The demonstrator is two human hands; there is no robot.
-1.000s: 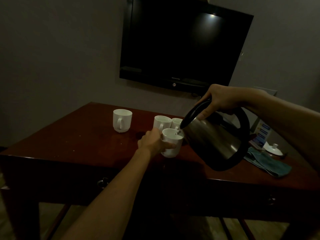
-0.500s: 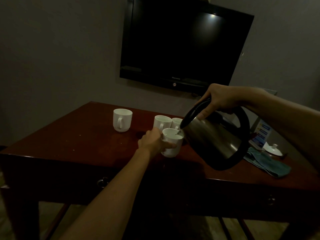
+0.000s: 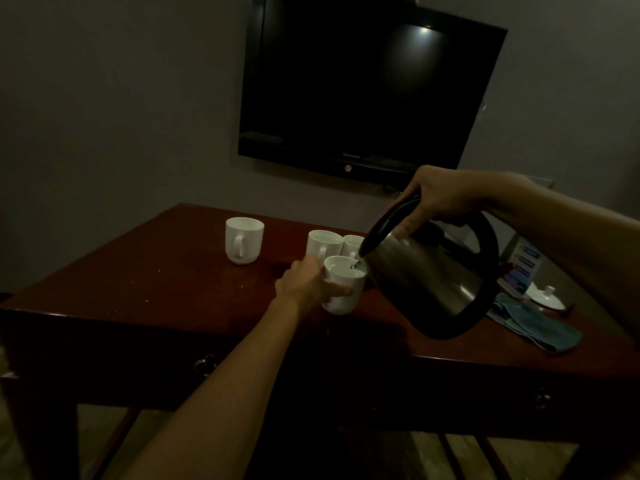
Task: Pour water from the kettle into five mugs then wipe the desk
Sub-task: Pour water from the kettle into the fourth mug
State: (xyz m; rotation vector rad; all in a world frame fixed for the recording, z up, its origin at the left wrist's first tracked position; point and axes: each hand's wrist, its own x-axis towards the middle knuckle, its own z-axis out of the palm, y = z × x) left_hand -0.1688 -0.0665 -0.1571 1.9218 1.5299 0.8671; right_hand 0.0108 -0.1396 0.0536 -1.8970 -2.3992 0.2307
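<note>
While my right hand [image 3: 446, 199] tips the kettle [image 3: 429, 275], its grip wrapped round the handle, my left hand [image 3: 306, 284] grips the mug [image 3: 346, 287] so it won't slide on the tabletop [image 3: 156, 275].

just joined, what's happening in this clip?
A person is pouring. The right hand grips the black handle of a tilted steel kettle, its spout over a white ceramic mug that the left hand holds on the dark red wooden desk. Three more white mugs stand behind. A folded teal cloth lies unused at the right.
</note>
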